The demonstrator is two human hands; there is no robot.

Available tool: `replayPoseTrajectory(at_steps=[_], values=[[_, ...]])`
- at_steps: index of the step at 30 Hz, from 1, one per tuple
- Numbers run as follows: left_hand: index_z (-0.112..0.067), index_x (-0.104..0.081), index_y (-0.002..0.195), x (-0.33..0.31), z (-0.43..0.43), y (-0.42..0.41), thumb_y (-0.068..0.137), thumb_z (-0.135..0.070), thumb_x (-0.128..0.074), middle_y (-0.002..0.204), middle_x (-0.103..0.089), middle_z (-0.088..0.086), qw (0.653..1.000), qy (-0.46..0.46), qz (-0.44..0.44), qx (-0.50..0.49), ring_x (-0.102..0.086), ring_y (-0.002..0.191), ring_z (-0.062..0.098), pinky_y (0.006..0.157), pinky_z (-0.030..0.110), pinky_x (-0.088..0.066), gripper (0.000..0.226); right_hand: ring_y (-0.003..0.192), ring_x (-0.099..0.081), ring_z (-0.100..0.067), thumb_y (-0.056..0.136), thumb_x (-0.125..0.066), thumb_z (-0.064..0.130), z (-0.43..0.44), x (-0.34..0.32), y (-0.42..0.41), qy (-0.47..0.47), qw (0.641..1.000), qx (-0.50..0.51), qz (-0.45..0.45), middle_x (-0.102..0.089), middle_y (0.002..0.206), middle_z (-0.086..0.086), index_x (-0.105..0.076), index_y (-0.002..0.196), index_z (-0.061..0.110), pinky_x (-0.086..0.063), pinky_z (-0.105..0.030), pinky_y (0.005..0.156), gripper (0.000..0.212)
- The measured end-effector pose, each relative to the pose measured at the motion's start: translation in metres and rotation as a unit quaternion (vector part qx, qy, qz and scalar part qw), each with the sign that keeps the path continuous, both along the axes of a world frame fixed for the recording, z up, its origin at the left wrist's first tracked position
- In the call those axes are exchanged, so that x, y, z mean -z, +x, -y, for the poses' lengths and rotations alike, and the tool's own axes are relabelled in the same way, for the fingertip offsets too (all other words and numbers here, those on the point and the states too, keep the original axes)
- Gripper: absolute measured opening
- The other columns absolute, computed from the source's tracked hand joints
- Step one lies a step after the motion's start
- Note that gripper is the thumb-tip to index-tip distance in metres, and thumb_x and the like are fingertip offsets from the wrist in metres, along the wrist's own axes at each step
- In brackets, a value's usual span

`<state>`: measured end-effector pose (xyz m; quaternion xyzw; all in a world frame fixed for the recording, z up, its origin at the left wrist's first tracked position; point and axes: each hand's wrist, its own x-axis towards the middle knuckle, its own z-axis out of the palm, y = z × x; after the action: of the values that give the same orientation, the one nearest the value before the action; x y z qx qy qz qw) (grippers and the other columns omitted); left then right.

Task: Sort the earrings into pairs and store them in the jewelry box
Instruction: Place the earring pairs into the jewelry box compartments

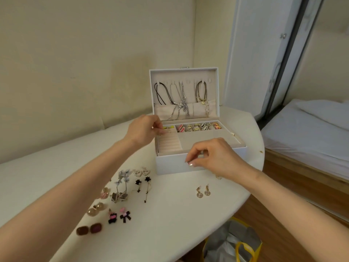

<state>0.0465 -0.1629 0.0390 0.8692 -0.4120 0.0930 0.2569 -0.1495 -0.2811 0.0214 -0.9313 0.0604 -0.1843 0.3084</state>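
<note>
A white jewelry box (pixel 170 167) stands open on the white table (pixel 170 214), necklaces hanging in its lid and several earrings in its back row. My left hand (pixel 145 130) is at the box's left back corner, fingers pinching something small that I cannot make out. My right hand (pixel 211 156) hovers at the box's front edge, pinching a small earring. Earring pairs lie on the table: gold coin drops (pixel 203 191), black flower drops (pixel 142 183), grey butterfly drops (pixel 121 185), pearl hearts (pixel 140 172), pearl studs (pixel 96 208), black bows (pixel 119 216), dark square studs (pixel 88 229).
A small gold piece (pixel 219 177) lies by my right wrist. The table's curved edge runs along the right; a grey and yellow bag (pixel 232 244) sits on the wooden floor below. A bed (pixel 311 133) stands to the right, a wall behind.
</note>
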Motion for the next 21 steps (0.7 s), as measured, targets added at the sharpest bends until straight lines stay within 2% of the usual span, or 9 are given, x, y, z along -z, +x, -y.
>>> replayPoseTrajectory(at_steps=[4, 6, 9, 12, 15, 19, 21], values=[[-0.012, -0.066, 0.09, -0.004, 0.015, 0.021, 0.08, -0.026, -0.069, 0.097, -0.067, 0.002, 0.998, 0.058, 0.017, 0.025, -0.05, 0.081, 0.018, 0.068, 0.026, -0.033, 0.017, 0.055, -0.051, 0.005, 0.073, -0.077, 0.01, 0.001, 0.0, 0.005, 0.046, 0.999, -0.002, 0.004, -0.066, 0.068, 0.009, -0.075, 0.076, 0.019, -0.032, -0.011, 0.058, 0.01], [-0.013, -0.066, 0.092, -0.005, 0.022, 0.024, 0.08, -0.028, -0.07, 0.1, -0.068, 0.002, 0.995, 0.091, 0.031, 0.031, -0.053, 0.086, 0.02, 0.071, 0.027, -0.036, 0.019, 0.052, -0.051, 0.004, 0.072, -0.077, 0.01, 0.002, -0.001, 0.008, 0.062, 0.998, 0.001, 0.009, -0.067, 0.068, 0.007, -0.074, 0.074, 0.02, -0.034, -0.014, 0.059, 0.011], [-0.015, -0.067, 0.09, -0.002, 0.027, 0.03, 0.079, -0.025, -0.071, 0.098, -0.068, 0.002, 0.993, 0.114, 0.001, 0.039, -0.057, 0.093, 0.02, 0.074, 0.026, -0.038, 0.016, 0.046, -0.046, -0.002, 0.073, -0.076, 0.009, 0.004, -0.007, 0.013, 0.089, 0.996, 0.0, 0.019, -0.068, 0.073, 0.006, -0.072, 0.07, 0.025, -0.035, -0.015, 0.053, 0.017], [-0.013, -0.066, 0.086, -0.001, 0.028, 0.035, 0.08, -0.019, -0.071, 0.091, -0.066, 0.004, 0.99, 0.117, -0.053, 0.055, -0.055, 0.085, 0.017, 0.071, 0.024, -0.038, 0.01, 0.038, -0.04, -0.005, 0.073, -0.074, 0.003, 0.006, -0.012, 0.019, 0.136, 0.99, -0.006, 0.039, -0.066, 0.067, 0.009, -0.069, 0.065, 0.027, -0.037, -0.018, 0.042, 0.025], [-0.003, -0.067, 0.09, -0.005, 0.028, 0.036, 0.082, -0.011, -0.068, 0.08, -0.062, 0.002, 0.985, 0.108, -0.112, 0.078, -0.053, 0.072, 0.012, 0.064, 0.02, -0.039, 0.012, 0.035, -0.041, -0.005, 0.074, -0.074, 0.001, 0.007, -0.01, 0.022, 0.162, 0.986, -0.005, 0.045, -0.063, 0.058, 0.014, -0.068, 0.065, 0.025, -0.039, -0.021, 0.04, 0.027], [0.0, -0.067, 0.09, -0.006, 0.029, 0.037, 0.083, -0.007, -0.066, 0.068, -0.06, -0.004, 0.98, 0.096, -0.148, 0.093, -0.052, 0.058, -0.002, 0.058, 0.007, -0.039, 0.01, 0.035, -0.042, -0.008, 0.075, -0.073, 0.002, 0.011, -0.008, 0.025, 0.186, 0.981, -0.005, 0.046, -0.066, 0.066, 0.008, -0.07, 0.067, 0.023, -0.039, -0.02, 0.042, 0.022], [-0.003, -0.069, 0.088, -0.002, 0.029, 0.037, 0.082, -0.007, -0.067, 0.071, -0.062, 0.0, 0.983, 0.08, -0.136, 0.093, -0.053, 0.061, 0.0, 0.064, 0.012, -0.04, 0.007, 0.034, -0.042, -0.008, 0.077, -0.072, 0.002, 0.013, -0.01, 0.029, 0.2, 0.979, -0.008, 0.04, -0.068, 0.074, 0.003, -0.07, 0.069, 0.021, -0.039, -0.019, 0.042, 0.02]])
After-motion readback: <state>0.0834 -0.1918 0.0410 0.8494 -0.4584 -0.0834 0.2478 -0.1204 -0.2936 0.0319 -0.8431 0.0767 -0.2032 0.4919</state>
